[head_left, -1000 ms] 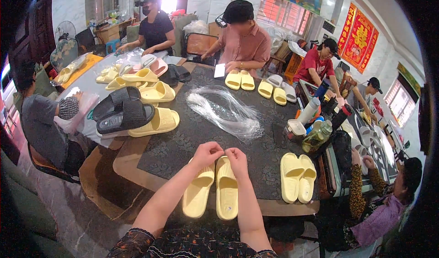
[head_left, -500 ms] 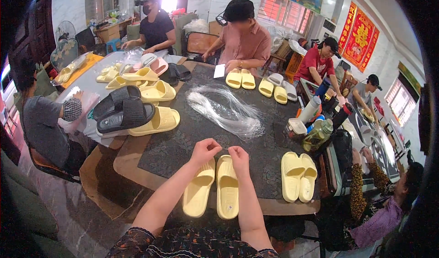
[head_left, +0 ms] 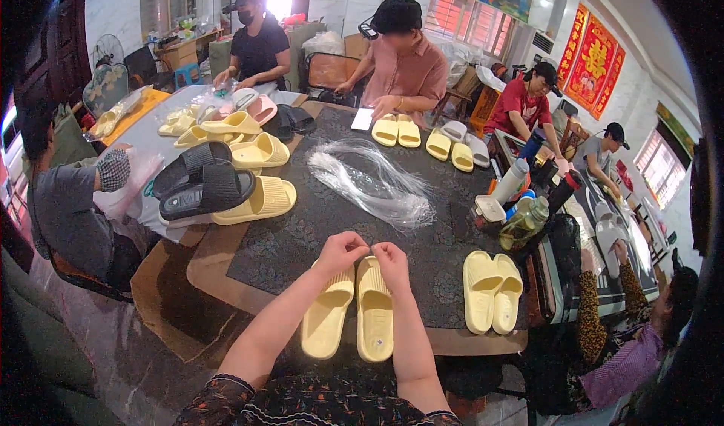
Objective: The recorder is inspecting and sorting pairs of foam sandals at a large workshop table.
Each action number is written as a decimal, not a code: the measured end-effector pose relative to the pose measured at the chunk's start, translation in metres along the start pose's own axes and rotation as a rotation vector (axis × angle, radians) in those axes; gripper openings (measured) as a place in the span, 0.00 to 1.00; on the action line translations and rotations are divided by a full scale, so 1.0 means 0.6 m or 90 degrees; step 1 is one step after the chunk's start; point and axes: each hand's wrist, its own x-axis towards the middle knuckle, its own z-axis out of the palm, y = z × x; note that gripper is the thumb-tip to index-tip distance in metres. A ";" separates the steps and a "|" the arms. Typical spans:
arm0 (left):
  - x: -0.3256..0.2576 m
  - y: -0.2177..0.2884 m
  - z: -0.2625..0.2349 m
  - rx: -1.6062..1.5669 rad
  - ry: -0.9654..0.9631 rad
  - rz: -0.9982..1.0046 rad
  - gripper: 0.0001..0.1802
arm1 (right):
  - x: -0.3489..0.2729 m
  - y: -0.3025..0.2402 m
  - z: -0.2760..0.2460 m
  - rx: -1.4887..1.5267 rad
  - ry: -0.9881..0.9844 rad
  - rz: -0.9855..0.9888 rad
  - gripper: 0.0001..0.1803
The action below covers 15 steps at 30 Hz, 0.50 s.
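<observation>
My left hand [head_left: 344,252] and my right hand [head_left: 390,261] are closed in pinches, fingertips nearly touching, above the toe ends of two yellow slippers. They hold a thin strand, mostly hidden by the fingers. The left slipper [head_left: 326,324] and the right slipper [head_left: 375,322] lie side by side at the table's near edge, heels toward me, their straps partly covered by my hands. Just beyond my hands lies a loose bundle of clear plastic strands [head_left: 369,184] on the dark table mat [head_left: 283,233].
A pair of yellow slippers [head_left: 492,292] lies to my right. Bottles [head_left: 526,222] crowd the right edge. Black slippers [head_left: 204,188] and yellow ones [head_left: 260,202] are piled at left. Across the table, a person in pink [head_left: 403,71] holds a white card-like thing [head_left: 362,119]. Other people work around.
My hands have drawn closer together, narrowing the gap between their fingertips. Across the table, the white card-like thing has tilted and shifted slightly. The slippers before me have stayed put.
</observation>
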 end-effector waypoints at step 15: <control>0.001 -0.011 -0.008 -0.017 0.045 -0.031 0.06 | -0.006 -0.019 0.005 0.011 0.034 -0.003 0.08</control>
